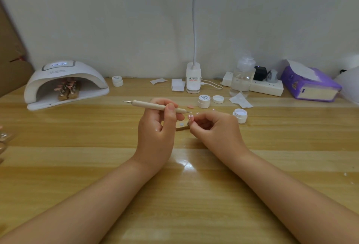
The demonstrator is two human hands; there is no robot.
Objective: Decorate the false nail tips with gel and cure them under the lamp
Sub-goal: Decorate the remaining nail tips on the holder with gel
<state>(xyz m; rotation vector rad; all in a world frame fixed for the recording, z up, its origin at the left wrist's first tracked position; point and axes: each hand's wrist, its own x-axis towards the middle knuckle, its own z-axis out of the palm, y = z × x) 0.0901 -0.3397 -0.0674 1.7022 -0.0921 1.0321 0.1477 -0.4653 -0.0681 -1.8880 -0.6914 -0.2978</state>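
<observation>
My left hand (155,129) grips a beige dotting pen (153,105), held level, its right tip close to a pink false nail tip (191,117) with white dots. My right hand (213,127) pinches that nail tip, which sits on a small wooden stand (182,126) partly hidden between my hands. The white curing lamp (66,82) stands at the back left with wooden stands bearing pink nail tips (67,88) inside. An open white gel jar (240,115) sits just right of my right hand. Another pink nail tip (191,106) lies flat behind my hands.
A closed gel jar (204,101) and a loose lid (218,99) sit behind my hands, another jar (117,80) by the lamp. A desk lamp base (193,79), clear pump bottle (241,76), power strip (268,86), purple tissue pack (310,84) and paper wipes (240,100) line the back.
</observation>
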